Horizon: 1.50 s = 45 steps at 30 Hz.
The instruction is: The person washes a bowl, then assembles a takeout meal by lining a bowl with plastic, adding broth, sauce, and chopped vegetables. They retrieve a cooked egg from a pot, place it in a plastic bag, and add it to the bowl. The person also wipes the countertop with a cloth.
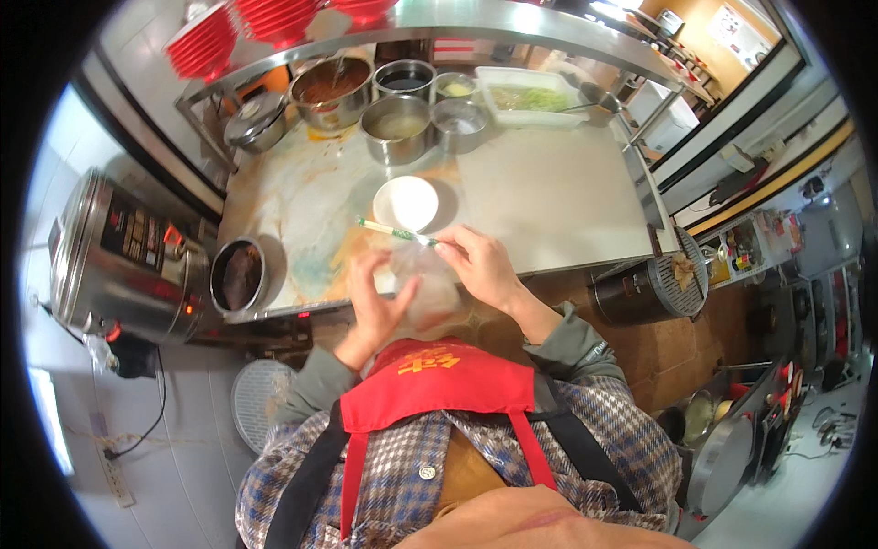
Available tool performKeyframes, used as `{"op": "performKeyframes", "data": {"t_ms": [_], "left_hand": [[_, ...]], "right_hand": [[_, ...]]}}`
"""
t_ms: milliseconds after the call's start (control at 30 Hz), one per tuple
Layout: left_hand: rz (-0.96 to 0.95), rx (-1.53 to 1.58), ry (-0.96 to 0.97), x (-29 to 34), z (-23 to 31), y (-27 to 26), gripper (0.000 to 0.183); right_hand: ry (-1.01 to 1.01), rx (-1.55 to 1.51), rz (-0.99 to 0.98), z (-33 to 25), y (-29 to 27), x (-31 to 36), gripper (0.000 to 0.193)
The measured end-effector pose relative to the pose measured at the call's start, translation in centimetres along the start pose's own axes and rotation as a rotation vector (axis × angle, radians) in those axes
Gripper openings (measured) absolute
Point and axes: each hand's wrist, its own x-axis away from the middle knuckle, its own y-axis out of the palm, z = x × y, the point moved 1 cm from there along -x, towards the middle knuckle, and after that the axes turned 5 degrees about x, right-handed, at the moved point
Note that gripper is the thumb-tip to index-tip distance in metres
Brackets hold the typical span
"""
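left hand (377,306): I see it cupped under and against a clear plastic bag (428,291), fingers curled onto the film. Gripping the bag.
right hand (480,265): closed on the bag's upper right side; fingertips also pinch the near end of a pair of chopsticks (395,232).
bag: hangs between both hands, just off the near edge of the steel counter (549,201), above the red apron (439,380). Contents blurred, I can't tell what's inside.
chopsticks: long axis runs left-and-away from the right hand, free tip over the counter, pointing toward its left side.
key relation: white bowl (407,201) sits on the counter just beyond the chopsticks, straight ahead of the bag. Right hand is nearer to it than the left.
bowl state: looks empty, upright.
far edge of counter: steel pots (399,128) and a white tray of greens (530,96).
near left corner: dark round pot (238,274), beside a big steel urn (123,252) off the counter's left edge.
shelf above: stacks of red bowls (274,18).
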Motion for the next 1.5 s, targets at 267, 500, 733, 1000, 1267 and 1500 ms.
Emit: {"op": "performKeyframes", "data": {"t_ms": [267,500,733,1000,1267,1500], "left_hand": [[-0.648,0.477,-0.345,0.3,-0.1,18.9,0.117],[-0.251,0.332,0.183,-27.3,-5.0,31.3,0.07],[-0.245,0.453,0.2,-30.1,-3.4,35.6,0.047],[-0.116,0.377,-0.501,-15.7,-11.3,29.4,0.037],[0.329,0.064,-1.059,4.0,-5.0,20.7,0.028],[0.455,0.21,-1.048,7.0,0.7,23.6,0.026]], "right_hand": [[-0.108,0.383,0.125,2.0,-12.6,-0.7,0.007],[0.188,0.36,0.272,9.7,-29.6,-8.2,0.016],[0.098,0.195,0.487,22.2,-53.1,-27.9,0.025],[0.198,0.799,0.75,38.9,-65.6,-38.6,0.022],[-0.033,0.902,0.183,48.1,-44.5,-13.8,0.023],[-0.156,0.931,0.337,48.4,-49.2,-17.7,0.023]]}}
